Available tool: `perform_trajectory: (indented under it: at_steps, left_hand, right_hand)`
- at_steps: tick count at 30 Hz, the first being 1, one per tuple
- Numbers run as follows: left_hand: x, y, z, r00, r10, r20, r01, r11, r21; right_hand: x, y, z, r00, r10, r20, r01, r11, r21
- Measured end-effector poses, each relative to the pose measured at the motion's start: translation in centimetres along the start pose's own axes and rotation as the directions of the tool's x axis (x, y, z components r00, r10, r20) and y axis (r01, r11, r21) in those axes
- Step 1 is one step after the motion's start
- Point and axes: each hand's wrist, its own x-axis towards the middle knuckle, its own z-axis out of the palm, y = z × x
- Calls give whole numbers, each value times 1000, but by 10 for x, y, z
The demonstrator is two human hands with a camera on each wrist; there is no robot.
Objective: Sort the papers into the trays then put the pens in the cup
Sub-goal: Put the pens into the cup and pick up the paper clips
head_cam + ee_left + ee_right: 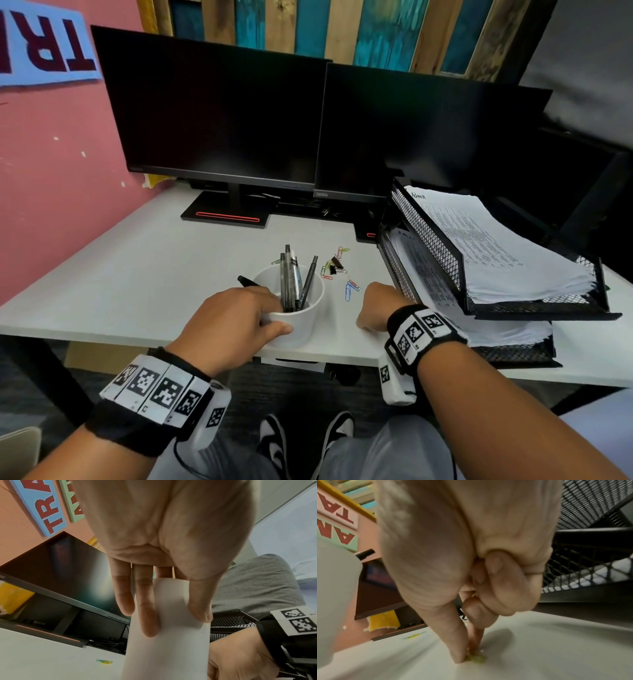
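Note:
A white cup (301,318) stands near the table's front edge with several pens (291,277) upright in it. My left hand (239,318) grips the cup, thumb on the near side and fingers round the far side; the left wrist view shows the hand (173,619) wrapped on the cup (168,649). A black pen end (248,281) pokes out beyond my knuckles. My right hand (375,308) rests on the table right of the cup, thumb and forefinger pinching a small yellow-green paper clip (476,658). Paper stacks (496,246) fill the two black mesh trays (534,308).
Loose coloured paper clips (351,289) and binder clips (335,265) lie between the cup and the trays. Two dark monitors (219,113) stand at the back on their bases. A pink wall closes the left side. The table's front edge runs just under my wrists.

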Motion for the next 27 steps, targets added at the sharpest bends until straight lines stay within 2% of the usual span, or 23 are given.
perform_trajectory:
  at_steps: [13,16,18,20,21,24,27]
  left_hand:
    - [2,-9,-5,1000,0,-12,0,1000,4]
    - [2,-9,-6,1000,1,-10,0,1000,9]
    - [2,-10,-5,1000,-2,-4,2,1000,14]
    - [2,-10,-4,1000,-9,3,9,1000,19]
    - [2,-10,-3,1000,-13,10,13,1000,16]
    - [3,-8,1,1000,-14,23,13,1000,13]
    - [4,-3,2,999,-12,31,11,1000,15]
  right_hand:
    - [4,-4,9,993,-24,118,6,988,156]
    - [0,-5,6,994,-61,91,40,974,222]
    - [-5,-8,-7,993,-113,22,96,919,383]
    - [-15,-19,-27,980,-184,-74,194,801,566]
    - [-21,-28,-38,966,-227,-125,256,756,603]
    - [-44,-55,-67,893,-402,-203,447,735,510]
    - [-57,-75,-78,839,-531,-120,535,761,367]
